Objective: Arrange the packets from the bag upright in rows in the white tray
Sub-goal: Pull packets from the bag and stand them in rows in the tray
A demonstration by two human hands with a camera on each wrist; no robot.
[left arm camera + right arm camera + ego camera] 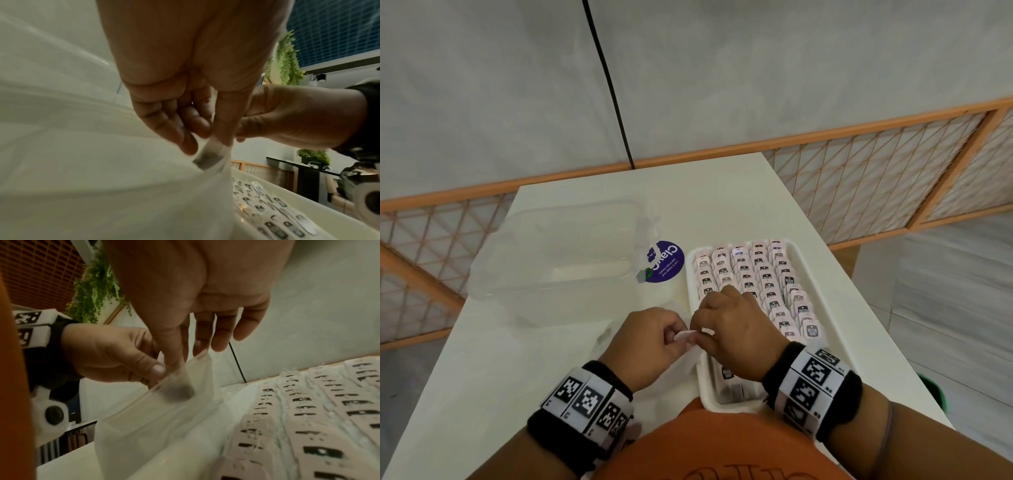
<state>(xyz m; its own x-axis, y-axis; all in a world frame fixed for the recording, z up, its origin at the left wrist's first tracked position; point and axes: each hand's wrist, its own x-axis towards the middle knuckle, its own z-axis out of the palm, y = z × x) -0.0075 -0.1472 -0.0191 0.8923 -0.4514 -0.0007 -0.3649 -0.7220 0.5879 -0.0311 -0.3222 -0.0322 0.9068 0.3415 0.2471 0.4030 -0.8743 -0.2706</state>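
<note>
Both hands meet at the near left corner of the white tray [835, 308]. My left hand [681, 337] pinches the mouth of a translucent zip bag [154, 426] between thumb and forefinger. My right hand [697, 329] pinches the same rim right beside it, thumb in front and fingers behind. One packet [207, 158] with a dark label shows through the film just under the fingertips. I cannot tell if either hand grips it through the bag. Several rows of pink packets [753, 274] stand upright in the tray. A few lie at its near end [727, 373], partly hidden by my right wrist.
A clear plastic box [558, 260] sits at the left of the white table [482, 359], with a round purple sticker [665, 262] between it and the tray. The table's right edge runs close by the tray. An orange lattice railing [859, 178] and a black cable [613, 85] lie beyond.
</note>
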